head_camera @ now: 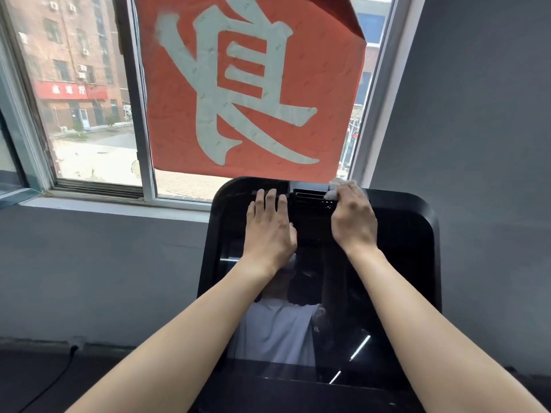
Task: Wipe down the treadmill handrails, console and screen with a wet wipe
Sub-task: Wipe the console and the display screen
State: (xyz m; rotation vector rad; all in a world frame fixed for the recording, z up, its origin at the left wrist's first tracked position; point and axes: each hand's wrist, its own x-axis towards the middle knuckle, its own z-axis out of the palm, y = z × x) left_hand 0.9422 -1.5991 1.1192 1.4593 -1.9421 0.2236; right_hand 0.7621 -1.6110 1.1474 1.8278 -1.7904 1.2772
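- Two hands: left hand (269, 231) and right hand (353, 219)
- One wipe (338, 184)
- One console (417, 234)
- One screen (343, 293)
- One red sign (253, 84)
- One window (89, 114)
- One cable (56, 380)

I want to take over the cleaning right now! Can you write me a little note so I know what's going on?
Left hand: flat with straight fingers, resting on the upper part of the console.
Right hand: holds the wet wipe against the console's top edge, just right of the vent.
Done: this view does not show which parts are already wiped.
Probably left: the screen below both hands, and the handrails, which are out of view.
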